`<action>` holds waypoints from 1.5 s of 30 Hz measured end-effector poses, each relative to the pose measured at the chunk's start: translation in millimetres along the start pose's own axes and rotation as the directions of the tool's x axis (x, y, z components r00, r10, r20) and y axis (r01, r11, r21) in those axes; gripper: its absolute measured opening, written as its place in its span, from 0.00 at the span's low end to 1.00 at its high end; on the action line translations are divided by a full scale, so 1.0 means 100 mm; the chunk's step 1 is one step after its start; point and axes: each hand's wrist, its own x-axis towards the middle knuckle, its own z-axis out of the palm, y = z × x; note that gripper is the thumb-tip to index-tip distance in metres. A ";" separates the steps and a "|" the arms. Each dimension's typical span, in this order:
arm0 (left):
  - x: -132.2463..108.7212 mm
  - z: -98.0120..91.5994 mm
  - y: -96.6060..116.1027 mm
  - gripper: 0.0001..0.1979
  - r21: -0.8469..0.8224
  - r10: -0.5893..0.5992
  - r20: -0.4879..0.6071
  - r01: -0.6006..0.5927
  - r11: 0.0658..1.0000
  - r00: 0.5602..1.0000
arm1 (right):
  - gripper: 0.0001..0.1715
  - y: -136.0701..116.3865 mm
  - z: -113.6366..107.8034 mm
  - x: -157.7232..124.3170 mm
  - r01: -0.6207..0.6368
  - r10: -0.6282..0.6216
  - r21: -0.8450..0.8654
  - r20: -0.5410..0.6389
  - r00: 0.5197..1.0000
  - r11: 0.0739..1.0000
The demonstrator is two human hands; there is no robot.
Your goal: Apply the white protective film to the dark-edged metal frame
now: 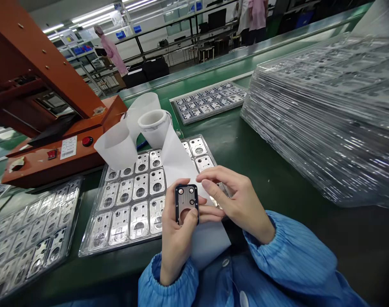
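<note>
My left hand is wrapped round a small metal plate with a dark border, several small round holes and a larger round opening. Its thumb lies across the lower part of the plate, and its fingers extend behind it to the right. Close to the plate's upper right corner is my right hand, thumb and index fingertip drawn together; anything between them is too small to make out. Beneath both hands runs a strip of white film, coming off a white roll. Under that film lies a clear tray of similar silvery plates.
An orange machine with a red button stands at the left. A second tray of plates lies at lower left, another tray at the back. Stacked clear plastic trays rise on the right. People in pink stand in the background.
</note>
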 end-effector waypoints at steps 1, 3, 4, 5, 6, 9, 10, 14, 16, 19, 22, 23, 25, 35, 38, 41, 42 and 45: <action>0.00 0.00 0.00 0.19 0.000 0.000 0.005 0.000 1.000 1.000 | 0.08 0.01 0.01 -0.01 -0.008 0.008 0.014 -0.003 1.000 1.000; 0.00 -0.02 0.00 0.18 0.000 0.002 0.018 -0.002 1.000 1.000 | 0.09 0.01 0.01 -0.02 -0.024 0.024 0.030 -0.004 1.000 0.999; 0.00 -0.02 0.00 0.18 0.001 0.005 0.027 -0.005 1.000 1.000 | 0.10 0.01 0.01 -0.03 -0.030 0.030 0.036 0.001 1.000 0.999; 0.00 -0.02 -0.01 0.17 0.003 0.006 0.033 -0.006 1.000 0.999 | 0.10 0.01 0.00 -0.03 -0.037 0.037 0.044 0.015 0.999 0.998; 0.00 -0.03 -0.01 0.17 0.005 0.007 0.038 -0.007 1.000 0.999 | 0.10 0.00 0.00 -0.04 -0.047 0.045 0.056 0.036 0.998 0.997; 0.01 -0.03 -0.02 0.16 0.004 0.009 0.054 -0.009 1.000 0.999 | 0.11 -0.01 -0.01 -0.04 -0.095 0.083 0.105 0.106 0.991 0.990; 0.01 -0.02 -0.02 0.16 0.002 0.013 0.061 -0.013 1.000 0.998 | 0.11 -0.01 -0.01 -0.04 -0.109 0.095 0.118 0.117 0.989 0.987; 0.01 -0.03 -0.02 0.16 -0.014 0.031 0.093 -0.030 0.999 0.995 | 0.12 -0.02 -0.01 -0.04 -0.127 0.111 0.127 0.131 0.985 0.984; 0.01 -0.04 -0.02 0.17 -0.024 0.033 0.097 -0.031 0.999 0.995 | 0.12 -0.03 -0.01 -0.03 -0.128 0.109 0.135 0.139 0.984 0.983; 0.02 -0.04 -0.02 0.17 -0.039 0.028 0.108 -0.024 0.999 0.994 | 0.12 -0.02 -0.01 -0.04 -0.126 0.103 0.146 0.151 0.983 0.981; 0.02 -0.03 -0.02 0.16 -0.066 0.023 0.144 -0.013 0.998 0.989 | 0.11 -0.02 -0.02 -0.04 -0.134 0.110 0.146 0.162 0.981 0.980; 0.02 -0.02 -0.02 0.15 -0.079 0.019 0.152 -0.007 0.997 0.988 | 0.10 -0.02 -0.02 -0.04 -0.133 0.109 0.147 0.161 0.981 0.980; 0.01 -0.01 -0.01 0.14 -0.097 -0.009 0.151 0.024 0.995 0.988 | 0.09 -0.03 -0.03 -0.04 -0.135 0.110 0.154 0.157 0.981 0.979; -0.03 0.04 0.12 0.15 0.041 -0.212 0.097 0.209 0.977 0.972 | 0.11 -0.03 -0.06 -0.03 -0.210 0.169 0.221 0.189 0.967 0.952; -0.04 0.05 0.14 0.22 0.041 -0.260 0.114 0.257 0.966 0.959 | 0.13 0.00 -0.06 -0.05 -0.179 0.138 0.233 0.183 0.973 0.956; -0.04 0.04 0.16 0.25 0.020 -0.268 0.098 0.267 0.963 0.958 | 0.15 0.03 -0.06 -0.08 -0.155 0.111 0.227 0.192 0.975 0.962; -0.04 0.04 0.16 0.25 0.010 -0.260 0.087 0.260 0.965 0.962 | 0.15 0.04 -0.06 -0.08 -0.152 0.109 0.220 0.195 0.975 0.964; -0.03 0.04 0.17 0.24 -0.015 -0.245 0.076 0.247 0.969 0.967 | 0.15 0.04 -0.06 -0.09 -0.137 0.097 0.202 0.195 0.976 0.970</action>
